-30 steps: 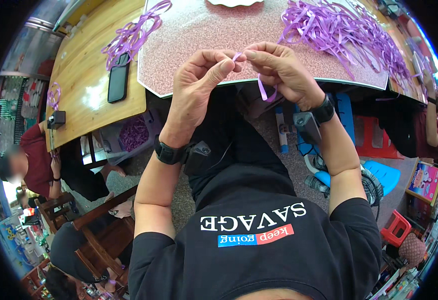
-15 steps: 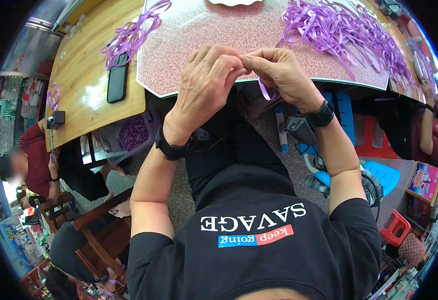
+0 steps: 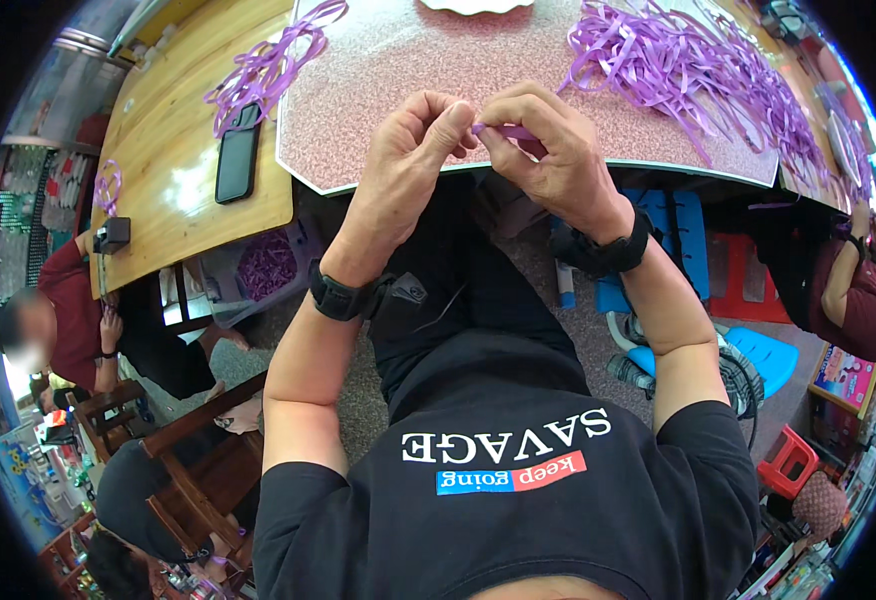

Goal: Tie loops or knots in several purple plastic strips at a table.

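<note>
While both hands work above the tabletop's [image 3: 398,60] near edge, one purple ribbon [image 3: 521,133] is there, pinched between thumb and forefinger of the right hand [image 3: 558,150]. Left hand [image 3: 408,150]: thumb and forefinger close together, any hold on the ribbon cannot be told. Pile [image 3: 673,75]: tabletop's right side. Loops [image 3: 273,65]: across tabletop's left edge. Phone [image 3: 237,160]: just left of tabletop.

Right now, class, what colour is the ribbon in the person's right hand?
The ribbon is purple; the head view shows it best.
</note>
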The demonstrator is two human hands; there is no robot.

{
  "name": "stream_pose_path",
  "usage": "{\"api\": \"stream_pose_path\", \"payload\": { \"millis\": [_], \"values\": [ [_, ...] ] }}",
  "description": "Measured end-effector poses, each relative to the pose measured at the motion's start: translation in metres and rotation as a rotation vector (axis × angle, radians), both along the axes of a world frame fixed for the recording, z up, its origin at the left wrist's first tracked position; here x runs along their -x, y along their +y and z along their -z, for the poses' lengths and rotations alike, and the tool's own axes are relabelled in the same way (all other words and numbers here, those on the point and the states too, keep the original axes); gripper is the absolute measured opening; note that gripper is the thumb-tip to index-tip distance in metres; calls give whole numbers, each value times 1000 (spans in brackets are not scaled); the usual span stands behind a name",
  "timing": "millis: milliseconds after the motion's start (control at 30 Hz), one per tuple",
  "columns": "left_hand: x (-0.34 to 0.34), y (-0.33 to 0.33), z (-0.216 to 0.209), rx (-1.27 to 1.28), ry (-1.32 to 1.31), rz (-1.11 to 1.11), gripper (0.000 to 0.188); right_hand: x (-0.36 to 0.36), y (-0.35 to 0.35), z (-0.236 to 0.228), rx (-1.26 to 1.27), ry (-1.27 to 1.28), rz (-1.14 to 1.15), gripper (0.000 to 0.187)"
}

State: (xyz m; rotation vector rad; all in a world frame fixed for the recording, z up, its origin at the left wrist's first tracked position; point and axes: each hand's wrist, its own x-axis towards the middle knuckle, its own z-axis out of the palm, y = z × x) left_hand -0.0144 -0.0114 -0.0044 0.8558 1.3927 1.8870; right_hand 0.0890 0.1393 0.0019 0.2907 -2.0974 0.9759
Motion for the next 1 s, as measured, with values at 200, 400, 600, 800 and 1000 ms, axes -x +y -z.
{"api": "stream_pose_path", "payload": {
  "millis": [200,400,600,800,1000],
  "values": [
    [-4,-2,-1,-33,25,-43,23,-2,3,1,-56,-18,74,12],
    [-14,-2,-1,-44,29,-111,16,-2,4,2,-118,-3,123,15],
    [-12,7,10,-54,252,-227,14,0,4,3,-157,38,143,14],
    [-16,12,13,-43,164,-252,7,-6,-1,-1,94,-158,83,9],
    [-17,14,8,-67,151,-256,8,-6,0,-3,306,-314,61,11]
  ]
}}
